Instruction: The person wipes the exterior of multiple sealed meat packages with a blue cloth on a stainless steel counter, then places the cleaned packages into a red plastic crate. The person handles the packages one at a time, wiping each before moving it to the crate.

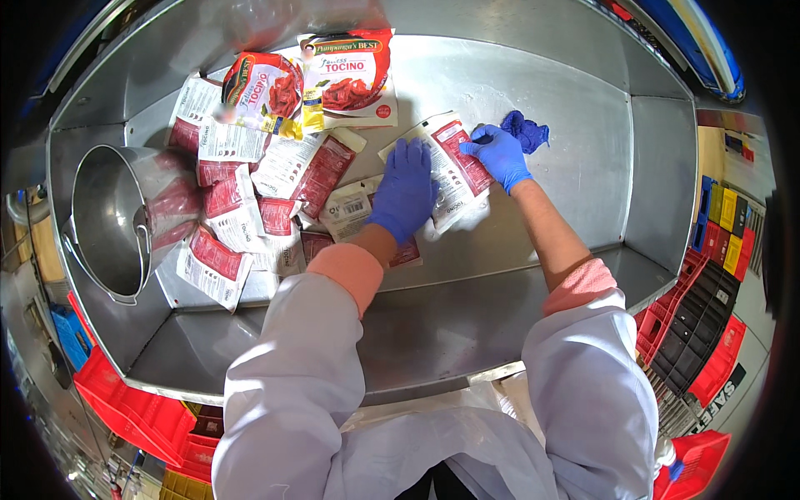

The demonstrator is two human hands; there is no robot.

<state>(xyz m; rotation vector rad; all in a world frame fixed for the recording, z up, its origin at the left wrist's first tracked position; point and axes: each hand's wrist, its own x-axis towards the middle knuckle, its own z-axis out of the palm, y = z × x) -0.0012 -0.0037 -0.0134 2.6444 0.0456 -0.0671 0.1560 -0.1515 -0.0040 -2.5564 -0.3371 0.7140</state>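
Note:
A flat white and red food pouch lies back side up in the middle of the steel trough. My left hand, in a blue glove, rests with its fingers stretched out along the pouch's left side. On the right side, my right hand, also gloved in blue, has its thumb and fingers closed at the pouch's edge. A crumpled dark blue cloth sits just beyond the right hand. Partly under my left hand and wrist is another pouch.
Several more pouches overlap on the left, two of them front side up, including a red one. A steel bucket leans on its side at the far left. The trough's rim runs before me; red crates stand outside.

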